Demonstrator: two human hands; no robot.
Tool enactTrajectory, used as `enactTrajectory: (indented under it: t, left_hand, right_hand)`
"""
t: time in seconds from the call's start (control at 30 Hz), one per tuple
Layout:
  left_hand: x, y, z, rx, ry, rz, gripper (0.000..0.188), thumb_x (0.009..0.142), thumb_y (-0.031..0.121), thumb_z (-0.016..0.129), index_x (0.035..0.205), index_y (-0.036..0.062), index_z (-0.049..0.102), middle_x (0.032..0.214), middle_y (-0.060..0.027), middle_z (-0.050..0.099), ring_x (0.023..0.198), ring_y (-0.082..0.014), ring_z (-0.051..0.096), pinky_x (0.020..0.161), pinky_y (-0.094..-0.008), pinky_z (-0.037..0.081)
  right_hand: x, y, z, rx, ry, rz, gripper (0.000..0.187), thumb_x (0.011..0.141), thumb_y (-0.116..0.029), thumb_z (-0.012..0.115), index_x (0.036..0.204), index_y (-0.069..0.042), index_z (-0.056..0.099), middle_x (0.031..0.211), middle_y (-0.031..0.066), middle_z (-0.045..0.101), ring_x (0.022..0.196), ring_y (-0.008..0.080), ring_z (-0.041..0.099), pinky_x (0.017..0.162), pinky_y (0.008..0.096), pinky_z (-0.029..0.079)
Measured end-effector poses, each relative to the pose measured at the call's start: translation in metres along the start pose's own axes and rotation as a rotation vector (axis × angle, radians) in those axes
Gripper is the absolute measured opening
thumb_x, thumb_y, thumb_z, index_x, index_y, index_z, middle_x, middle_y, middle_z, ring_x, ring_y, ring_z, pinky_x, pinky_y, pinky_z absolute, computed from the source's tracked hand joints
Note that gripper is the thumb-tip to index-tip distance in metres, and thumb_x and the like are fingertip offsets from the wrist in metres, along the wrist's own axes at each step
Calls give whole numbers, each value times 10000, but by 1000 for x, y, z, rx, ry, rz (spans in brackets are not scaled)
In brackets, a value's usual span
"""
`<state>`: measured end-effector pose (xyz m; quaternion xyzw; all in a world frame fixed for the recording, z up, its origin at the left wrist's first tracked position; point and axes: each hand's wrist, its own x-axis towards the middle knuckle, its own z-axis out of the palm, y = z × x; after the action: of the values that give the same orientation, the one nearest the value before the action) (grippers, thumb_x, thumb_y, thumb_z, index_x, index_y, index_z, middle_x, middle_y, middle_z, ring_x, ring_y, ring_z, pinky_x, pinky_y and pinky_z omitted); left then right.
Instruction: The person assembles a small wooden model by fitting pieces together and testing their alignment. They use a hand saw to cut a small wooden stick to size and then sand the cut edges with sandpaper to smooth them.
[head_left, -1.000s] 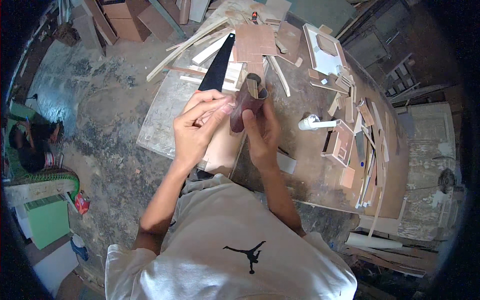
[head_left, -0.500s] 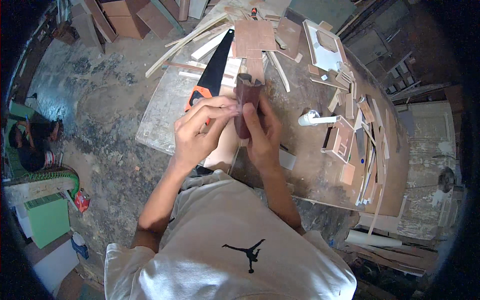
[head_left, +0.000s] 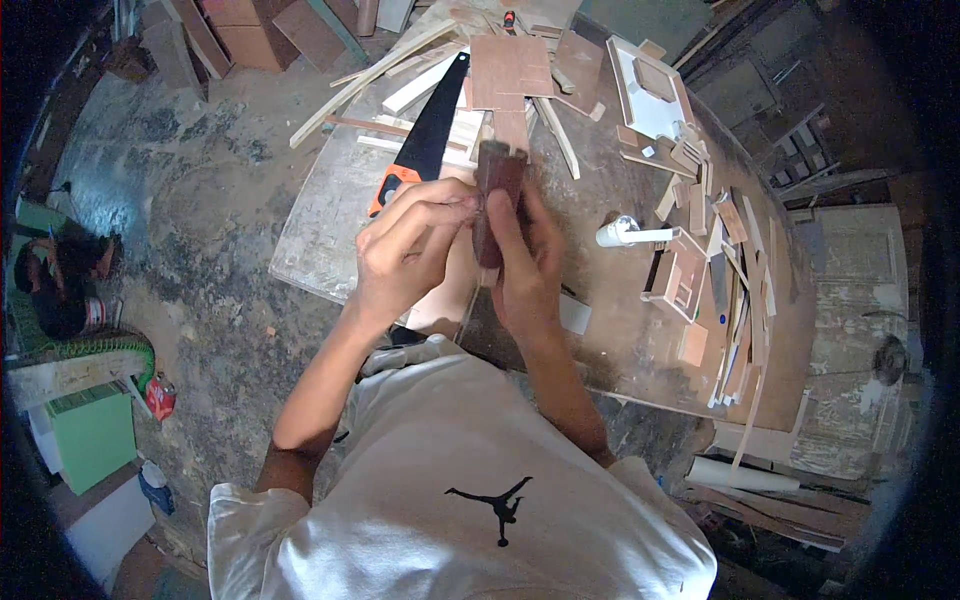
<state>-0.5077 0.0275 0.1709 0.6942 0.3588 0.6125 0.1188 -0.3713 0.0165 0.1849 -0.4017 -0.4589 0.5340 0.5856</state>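
Upright in front of my chest is a dark reddish-brown folded sheet (head_left: 489, 222) that looks like sandpaper, its upper edge uneven. My right hand (head_left: 527, 265) grips it, the thumb flat on its front and the fingers behind. My left hand (head_left: 405, 240) is closed in a pinch at the sheet's left edge; its fingertips are partly hidden. Just beyond my left hand lies a handsaw (head_left: 432, 130) with a black blade and orange handle. Past the sheet, flat reddish plywood pieces (head_left: 508, 75) rest on the workbench (head_left: 600, 340).
Wood strips (head_left: 375, 85) are strewn around the saw. To the right stand a white pot (head_left: 617, 232) with a flat stick across it and a small wooden box (head_left: 680, 275). Scraps (head_left: 738, 330) pile up along the bench's right side. Another person (head_left: 60, 280) sits far left.
The folded sheet has turned in my hands and looks flatter, its open top narrower. My left fingers have shifted slightly up along its edge.
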Motion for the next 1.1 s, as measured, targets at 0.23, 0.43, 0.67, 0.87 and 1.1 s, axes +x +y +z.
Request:
enactTrajectory:
  t: [0.23,0.43,0.67,0.87,1.1]
  left_hand:
    - [-2,5,4,-60,-9,48,233,727,-124,721,926,-16,666,994,-135,699,916,-268,691,778,-334,552]
    - [-1,9,6,-92,-24,29,265,697,-132,727,928,-18,663,998,-140,696,925,-279,686,796,-341,544]
    - [2,4,9,-79,-22,62,278,690,-153,718,930,-24,659,995,-154,704,941,-280,685,809,-337,541]
    - [0,3,10,-80,-19,60,285,696,-166,711,942,-31,664,1007,-155,711,945,-276,688,813,-343,546]
    - [-1,1,12,-101,15,66,286,695,-175,705,940,-29,676,1016,-156,712,945,-272,689,811,-342,547]
  right_hand:
    - [19,-6,-4,33,13,75,319,998,-172,578,1256,12,553,1099,56,629,956,86,594,825,243,468]
    - [3,-12,-6,-27,33,22,300,1006,-201,567,1230,-2,570,1066,46,639,915,82,597,789,246,476]
    - [1,-13,-7,7,10,39,310,1003,-220,576,1223,-2,580,1040,37,638,876,74,594,759,237,470]
    - [19,-13,-8,41,36,64,300,1006,-232,569,1201,-4,590,1016,36,639,872,68,592,754,226,471]
    - [17,-16,-5,12,48,73,298,1008,-237,566,1189,-1,591,991,32,644,868,65,597,761,229,480]
